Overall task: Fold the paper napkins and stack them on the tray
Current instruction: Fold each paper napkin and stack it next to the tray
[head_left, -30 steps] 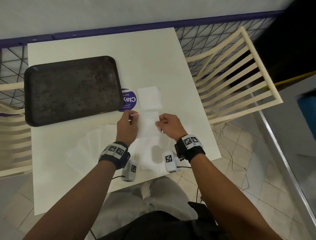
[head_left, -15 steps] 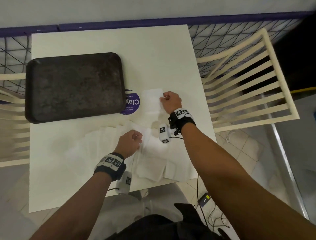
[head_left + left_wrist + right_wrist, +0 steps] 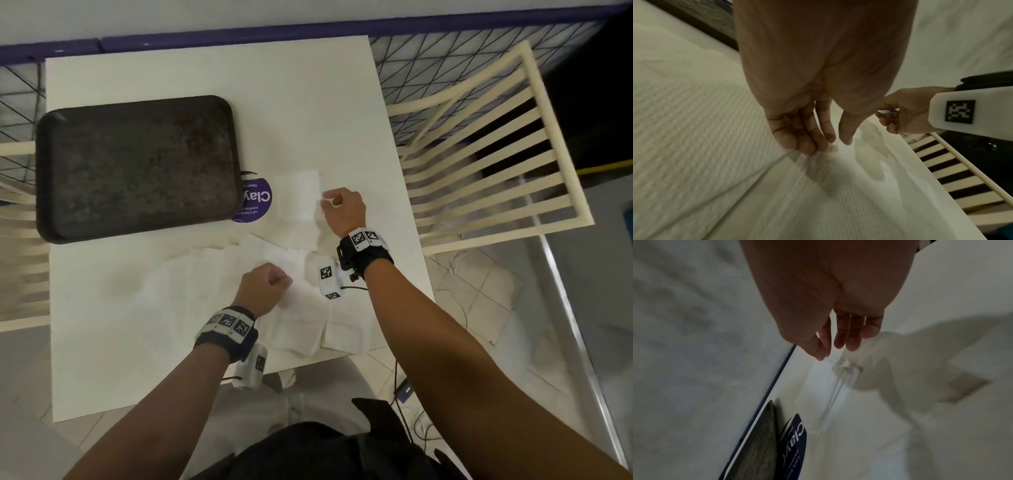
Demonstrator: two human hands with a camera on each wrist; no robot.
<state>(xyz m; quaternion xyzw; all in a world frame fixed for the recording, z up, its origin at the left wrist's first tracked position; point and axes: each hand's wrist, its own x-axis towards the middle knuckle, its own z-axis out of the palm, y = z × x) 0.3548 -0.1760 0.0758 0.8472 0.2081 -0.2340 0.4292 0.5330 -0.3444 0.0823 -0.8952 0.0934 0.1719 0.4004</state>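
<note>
A dark, bare tray (image 3: 137, 164) lies at the table's left. A small folded white napkin (image 3: 297, 195) lies to the tray's right, also seen as the folded napkin (image 3: 826, 389) in the right wrist view. My right hand (image 3: 337, 205) is at its right edge, thumb and fingertips (image 3: 849, 345) pinching the raised edge. Several unfolded napkins (image 3: 205, 284) are fanned out along the near table edge. My left hand (image 3: 270, 279) rests on them, and its fingertips (image 3: 813, 146) pinch up a ridge of one napkin (image 3: 818, 162).
A round purple sticker (image 3: 255, 200) sits between tray and folded napkin. The white table (image 3: 239, 85) ends close on the right, where a cream slatted chair (image 3: 479, 161) stands. Another chair is at the left. Cables hang over the near edge.
Both hands held one napkin together a second ago. My right hand has since gone forward to the folded napkin. My left hand pulled back onto the fanned napkins.
</note>
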